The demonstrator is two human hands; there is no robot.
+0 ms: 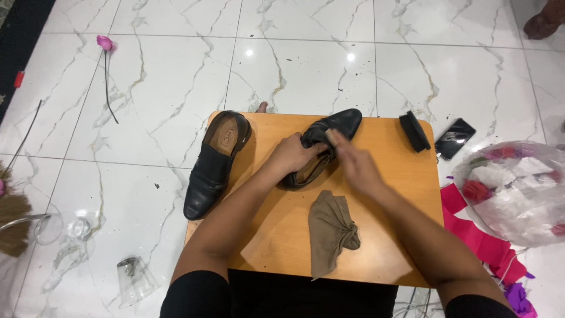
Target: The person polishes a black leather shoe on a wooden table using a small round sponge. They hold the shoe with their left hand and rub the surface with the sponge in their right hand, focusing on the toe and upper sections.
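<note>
One low wooden table [388, 176], white marble floor tiles [306, 65], two black shoes [215, 165]

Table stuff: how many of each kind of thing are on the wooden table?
Shoes: 2, one lying at the table's left edge, one held by the left hand and rubbed by the right hand
Brushes: 1
Cloths: 1
Total: 4
</note>
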